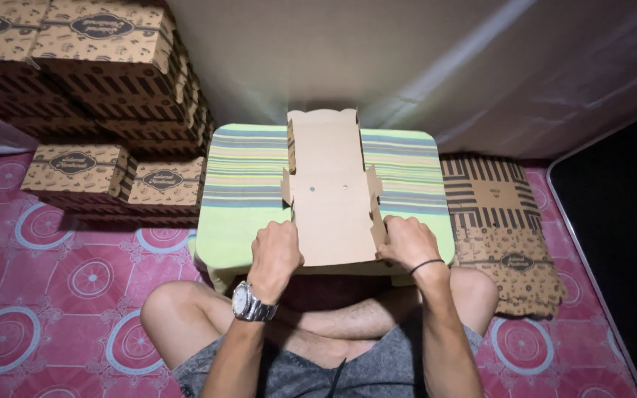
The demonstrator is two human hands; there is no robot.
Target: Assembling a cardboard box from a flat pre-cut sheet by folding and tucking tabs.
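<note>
We have a flat brown box blank (333, 199) lying plain side up on a striped low table (248, 184). Our left hand (276, 250) curls its fingers closed on the blank's near left edge. Our right hand (407, 242) pinches the near right flap, fingers together. Folded boxes (105, 88) stacked far left; flat printed blanks (503, 228) piled right, on the pink floor mat (53, 295).
</note>
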